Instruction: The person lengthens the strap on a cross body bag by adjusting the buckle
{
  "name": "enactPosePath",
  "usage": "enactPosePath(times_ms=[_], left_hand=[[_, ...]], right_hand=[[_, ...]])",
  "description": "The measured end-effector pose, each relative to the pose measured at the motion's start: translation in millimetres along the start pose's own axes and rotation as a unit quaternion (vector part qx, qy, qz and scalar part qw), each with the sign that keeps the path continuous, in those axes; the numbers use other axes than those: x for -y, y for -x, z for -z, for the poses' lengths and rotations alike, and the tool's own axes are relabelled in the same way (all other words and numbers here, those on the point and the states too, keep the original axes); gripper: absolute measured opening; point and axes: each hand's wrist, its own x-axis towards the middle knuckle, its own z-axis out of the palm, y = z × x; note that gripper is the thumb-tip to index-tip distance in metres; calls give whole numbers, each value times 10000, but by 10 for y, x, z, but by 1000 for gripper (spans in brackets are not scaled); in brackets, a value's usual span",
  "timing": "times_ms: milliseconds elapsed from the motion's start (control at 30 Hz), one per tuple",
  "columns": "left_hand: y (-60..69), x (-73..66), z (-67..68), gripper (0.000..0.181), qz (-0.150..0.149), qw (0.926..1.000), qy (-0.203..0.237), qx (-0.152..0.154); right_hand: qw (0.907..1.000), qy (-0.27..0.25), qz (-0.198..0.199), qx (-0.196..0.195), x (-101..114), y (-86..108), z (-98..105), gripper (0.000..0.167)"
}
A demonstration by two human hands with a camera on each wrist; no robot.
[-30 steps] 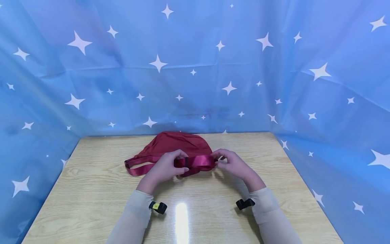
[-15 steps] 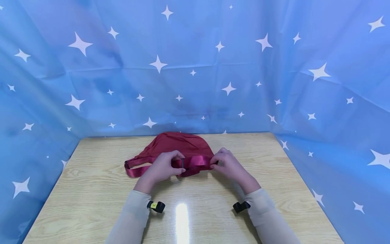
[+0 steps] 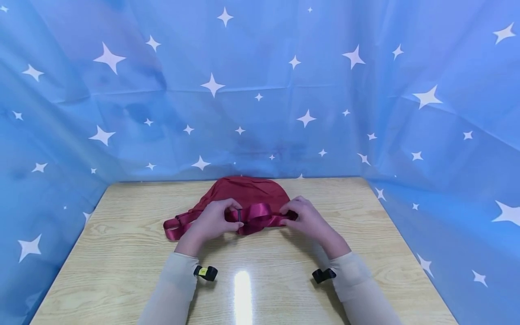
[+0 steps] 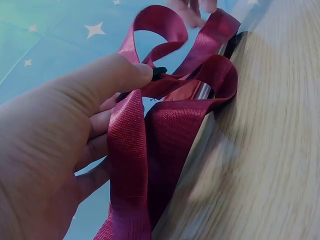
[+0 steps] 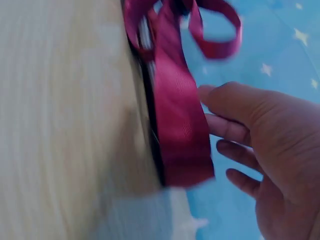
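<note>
A soft red bag (image 3: 252, 189) lies on a pale wood-grain surface (image 3: 122, 280), towards twelve o'clock, close to the far edge; its domed side faces twelve, and a shiny crimson strap (image 3: 259, 211) curls in loose loops along its near side, at six, with one loop lying out past the bag at eight o'clock; a person's two bare hands are at the strap; the left hand (image 3: 213, 221), at seven o'clock from the bag, pinches a black slider (image 3: 239, 215) on the strap between thumb and fingers; the right hand (image 3: 306, 221), at four o'clock, has thumb and forefinger at the strap's edge, and the blurred right wrist view does not tell whether it pinches the strap or only touches it; between the hands the strap rises in a rounded curl; judging by its creases and slack folds, the bag should be light, soft and floppy, unlikely to break, and apt to slide when the strap is tugged; the strap looks satiny, bendy and perhaps slippery, so a flat pinch across its full width seems surer than a nip at one edge; the slider looks stiff and should give the firmest hold, while a gathered handful of cloth could steady the bag; beyond the surface, at twelve o'clock, hangs a star-patterned blue cloth (image 3: 260, 58).
</note>
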Motion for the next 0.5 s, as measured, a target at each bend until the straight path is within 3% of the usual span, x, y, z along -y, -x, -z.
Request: enactPosePath(times_ms=[133,233,500], left_hand=[[12,-10,7,39,79,10000,-21,-57],[17,1,12,38,118,9999,-5,-105],[50,-3,80,38,165,9996,13,-215]], right_hand=[[9994,-192,165,226,109,-63,-134,26],[9994,-215,221,180,123,-70,-211,22],[9969,614,468,-146,51,-13,-74,33]])
